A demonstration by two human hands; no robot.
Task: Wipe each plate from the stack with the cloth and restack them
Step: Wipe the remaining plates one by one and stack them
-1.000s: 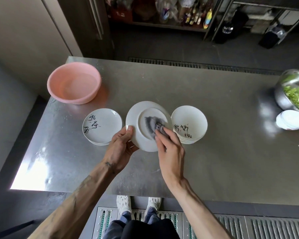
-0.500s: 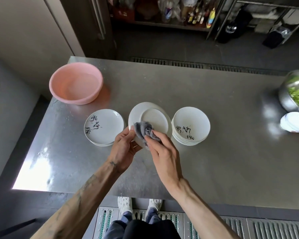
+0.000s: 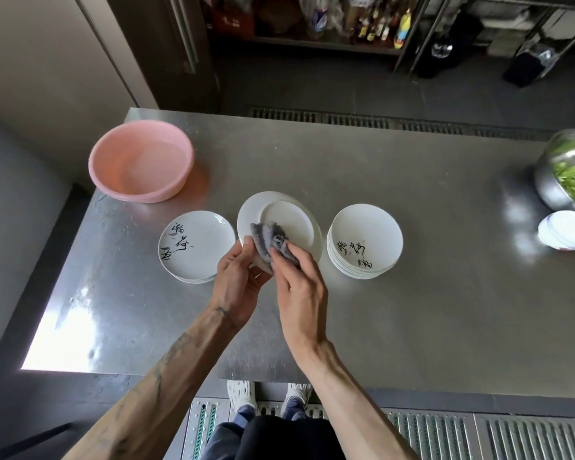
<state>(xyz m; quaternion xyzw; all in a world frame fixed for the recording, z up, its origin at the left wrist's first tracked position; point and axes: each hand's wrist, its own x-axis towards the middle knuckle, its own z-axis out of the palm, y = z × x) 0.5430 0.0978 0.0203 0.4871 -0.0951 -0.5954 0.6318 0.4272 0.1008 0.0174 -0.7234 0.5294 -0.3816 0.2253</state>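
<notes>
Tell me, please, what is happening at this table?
A person is wiping a white plate over a steel table. The left hand holds the plate by its near rim, tilted, with the underside facing up. The right hand presses a grey cloth against it. One stack of plates sits to the left and a taller stack to the right. A pink basin stands further back.

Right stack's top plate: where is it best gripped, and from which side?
Take the top plate by its near-right rim, thumb inside, fingers under the lip, probably: the rim flares clear of the stack, and the held plate crowds its left.
</notes>
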